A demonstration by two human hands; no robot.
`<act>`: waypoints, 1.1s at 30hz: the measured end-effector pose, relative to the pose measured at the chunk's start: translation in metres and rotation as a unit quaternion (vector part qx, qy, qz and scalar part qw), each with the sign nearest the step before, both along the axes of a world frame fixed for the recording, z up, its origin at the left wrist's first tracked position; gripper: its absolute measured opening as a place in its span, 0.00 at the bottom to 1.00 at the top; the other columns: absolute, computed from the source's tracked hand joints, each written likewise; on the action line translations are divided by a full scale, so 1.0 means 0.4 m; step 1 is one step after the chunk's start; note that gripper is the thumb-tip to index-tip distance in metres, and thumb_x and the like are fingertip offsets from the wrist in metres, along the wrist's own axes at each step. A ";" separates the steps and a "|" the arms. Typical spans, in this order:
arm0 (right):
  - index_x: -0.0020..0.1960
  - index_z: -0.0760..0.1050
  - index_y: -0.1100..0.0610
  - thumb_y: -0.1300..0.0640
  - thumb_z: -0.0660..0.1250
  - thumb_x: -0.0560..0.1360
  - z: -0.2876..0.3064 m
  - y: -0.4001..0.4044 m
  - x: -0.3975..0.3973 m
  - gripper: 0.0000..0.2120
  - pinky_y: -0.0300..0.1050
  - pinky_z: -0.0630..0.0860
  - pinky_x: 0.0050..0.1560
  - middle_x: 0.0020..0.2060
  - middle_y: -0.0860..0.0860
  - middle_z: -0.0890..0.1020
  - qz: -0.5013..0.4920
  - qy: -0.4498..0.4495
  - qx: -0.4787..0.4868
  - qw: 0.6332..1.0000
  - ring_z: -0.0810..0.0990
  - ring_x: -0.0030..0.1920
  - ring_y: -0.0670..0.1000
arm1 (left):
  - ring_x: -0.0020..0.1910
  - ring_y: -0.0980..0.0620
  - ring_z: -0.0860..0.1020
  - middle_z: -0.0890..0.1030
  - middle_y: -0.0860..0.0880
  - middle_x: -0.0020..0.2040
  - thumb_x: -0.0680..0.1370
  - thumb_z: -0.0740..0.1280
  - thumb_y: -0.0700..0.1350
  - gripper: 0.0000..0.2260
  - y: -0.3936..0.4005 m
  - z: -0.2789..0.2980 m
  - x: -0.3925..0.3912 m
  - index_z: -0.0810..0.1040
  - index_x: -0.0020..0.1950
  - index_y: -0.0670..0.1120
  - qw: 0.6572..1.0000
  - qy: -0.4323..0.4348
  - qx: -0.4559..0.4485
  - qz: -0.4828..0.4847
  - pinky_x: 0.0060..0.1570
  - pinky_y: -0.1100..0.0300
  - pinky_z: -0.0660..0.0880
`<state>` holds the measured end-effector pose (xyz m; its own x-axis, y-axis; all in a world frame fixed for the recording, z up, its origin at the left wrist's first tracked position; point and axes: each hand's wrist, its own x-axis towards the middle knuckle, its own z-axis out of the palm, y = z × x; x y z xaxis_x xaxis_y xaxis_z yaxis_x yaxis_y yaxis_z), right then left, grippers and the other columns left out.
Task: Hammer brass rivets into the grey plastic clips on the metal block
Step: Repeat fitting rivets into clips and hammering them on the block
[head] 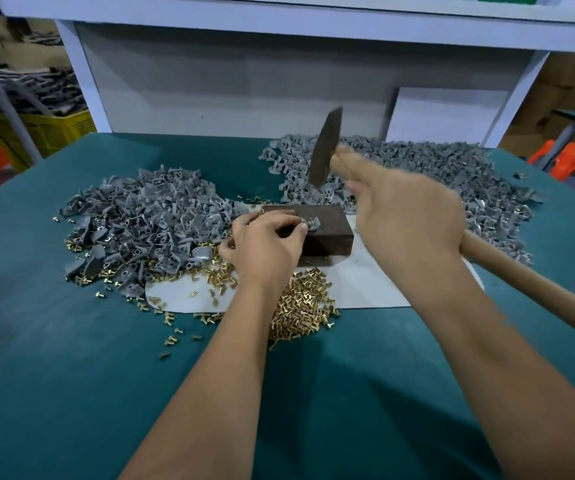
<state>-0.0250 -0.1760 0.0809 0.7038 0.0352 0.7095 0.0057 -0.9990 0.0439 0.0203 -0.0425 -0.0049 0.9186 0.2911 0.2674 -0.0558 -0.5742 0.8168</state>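
The operator's body appears as 2 forearms and 2 hands only. Both forearms are bare from the lower frame edge to the wrist; no sleeve or cuff enters the view. The left hand [265, 244] is bare: no glove, ring, watch or wrist strap is visible on its back or wrist. The right hand [407, 220] is also bare and ungloved, though motion blur softens its outline, so small items on its fingers cannot be confirmed. Fingernails on the left hand appear short and unpainted.
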 end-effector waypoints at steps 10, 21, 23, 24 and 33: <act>0.62 0.70 0.35 0.53 0.64 0.77 -0.007 -0.012 0.008 0.18 0.34 0.53 0.26 0.23 0.48 0.67 0.018 0.017 -0.005 1.000 0.71 0.24 0.54 | 0.68 0.58 0.61 0.80 0.66 0.54 0.76 0.71 0.57 0.05 0.000 0.005 -0.008 0.84 0.48 0.59 1.000 -0.004 0.006 0.002 0.54 0.56 0.49; 0.69 0.64 0.37 0.49 0.54 0.82 -0.074 -0.072 0.082 0.17 0.42 0.63 0.29 0.46 0.53 0.82 -0.021 0.100 0.206 0.973 0.74 0.37 0.56 | 0.70 0.57 0.60 0.73 0.67 0.49 0.77 0.68 0.55 0.03 0.005 0.017 -0.013 0.82 0.48 0.60 1.000 0.019 0.003 -0.017 0.65 0.48 0.52; 0.66 0.69 0.42 0.50 0.54 0.82 -0.111 -0.092 0.087 0.14 0.43 0.64 0.31 0.46 0.54 0.82 -0.054 0.125 0.219 0.966 0.73 0.37 0.57 | 0.71 0.57 0.59 0.74 0.67 0.50 0.77 0.69 0.54 0.03 0.006 0.020 -0.012 0.82 0.48 0.59 1.000 0.009 -0.009 -0.022 0.67 0.49 0.50; 0.65 0.70 0.43 0.50 0.54 0.82 -0.126 -0.102 0.088 0.13 0.45 0.66 0.34 0.47 0.55 0.82 -0.066 0.136 0.221 0.964 0.76 0.40 0.58 | 0.71 0.58 0.58 0.75 0.67 0.50 0.77 0.69 0.53 0.02 0.006 0.023 -0.012 0.82 0.46 0.58 1.000 -0.001 -0.019 -0.025 0.67 0.50 0.49; 0.51 0.78 0.55 0.51 0.56 0.80 -0.177 -0.110 0.086 0.14 0.45 0.67 0.37 0.39 0.54 0.76 -0.105 0.193 0.162 0.962 0.74 0.40 0.59 | 0.70 0.58 0.62 0.80 0.67 0.50 0.77 0.70 0.47 0.06 0.010 0.036 -0.025 0.82 0.40 0.56 0.990 -0.061 -0.100 -0.084 0.66 0.53 0.51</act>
